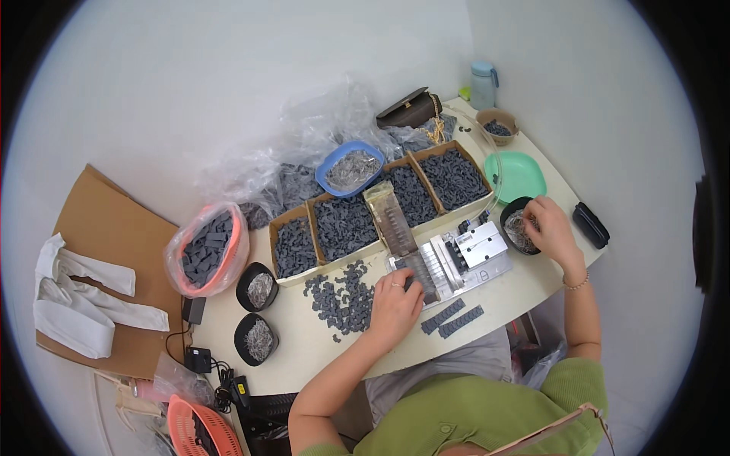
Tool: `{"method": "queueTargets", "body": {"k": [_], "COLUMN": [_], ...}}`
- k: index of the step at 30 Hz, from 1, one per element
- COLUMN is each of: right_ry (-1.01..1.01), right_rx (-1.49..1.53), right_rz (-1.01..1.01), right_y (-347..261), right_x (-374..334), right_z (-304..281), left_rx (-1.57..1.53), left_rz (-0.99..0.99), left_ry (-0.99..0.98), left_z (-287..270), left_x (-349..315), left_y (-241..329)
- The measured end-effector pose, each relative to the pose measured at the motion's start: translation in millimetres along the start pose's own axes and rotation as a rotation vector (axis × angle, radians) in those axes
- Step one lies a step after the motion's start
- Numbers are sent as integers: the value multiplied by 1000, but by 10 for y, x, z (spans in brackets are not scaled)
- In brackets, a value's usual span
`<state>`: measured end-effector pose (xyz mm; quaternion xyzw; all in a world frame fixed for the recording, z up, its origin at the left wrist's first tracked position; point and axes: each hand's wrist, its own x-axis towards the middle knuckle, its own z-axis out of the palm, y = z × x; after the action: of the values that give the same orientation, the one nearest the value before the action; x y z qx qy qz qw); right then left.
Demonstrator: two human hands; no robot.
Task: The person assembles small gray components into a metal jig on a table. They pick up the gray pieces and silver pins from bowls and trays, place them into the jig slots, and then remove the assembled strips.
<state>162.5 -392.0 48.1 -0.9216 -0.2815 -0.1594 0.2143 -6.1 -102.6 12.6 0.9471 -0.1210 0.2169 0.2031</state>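
Note:
My left hand [395, 305] rests at the near left end of a metal jig [447, 267], its fingers curled in against the dark part of it. What lies between those fingertips is too small to make out. My right hand [553, 229] reaches into a black bowl [508, 220] of thin metal pins [518, 230], fingers pinched together; their tips are partly hidden. A silver block [481, 245] with thin tubes sits on the jig's right. Two dark grey toothed strips [461, 322] lie in front of it. Left of my left hand, small dark grey pieces [338, 298] are spread loose.
Behind the jig stands a divided cardboard box [310, 214] full of grey pieces, with a blue tray [322, 169] of pins on top. Black bowls [245, 285] and a pink basket [245, 247] stand left. A green plate [525, 176] and a black case [591, 225] lie right.

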Motion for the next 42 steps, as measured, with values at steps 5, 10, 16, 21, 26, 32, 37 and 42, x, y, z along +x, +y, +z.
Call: {"method": "queueTargets", "body": {"k": [5, 10, 16, 21, 26, 32, 37, 42], "right_ry": [58, -206, -243, -191, -202, -102, -389, -524], "right_rx": [242, 414, 276, 226, 319, 350, 76, -116], "right_rz": [-194, -648, -789, -870, -787, -527, -346, -315], "right_y": [-381, -1064, -1209, -1191, -1188, -1587, -1893, -2081], "right_x": [72, -26, -54, -122, 466, 1832, 2405, 2443], "right_z": [230, 692, 808, 784, 791, 1070, 1679, 1639], "left_rx": [72, 265, 270, 468, 494, 411, 342, -138], "left_rz": [35, 87, -80, -313, -674, -797, -757, -899], "left_ry": [-41, -61, -19, 161, -56, -217, -58, 127], "left_z": [15, -37, -576, -1172, -1492, -1586, -1604, -1664], "left_x": [-165, -299, -323, -585, -914, -834, -859, -784], "left_y": [34, 70, -287, -1161, -2035, -2112, -2188, -1982]}}
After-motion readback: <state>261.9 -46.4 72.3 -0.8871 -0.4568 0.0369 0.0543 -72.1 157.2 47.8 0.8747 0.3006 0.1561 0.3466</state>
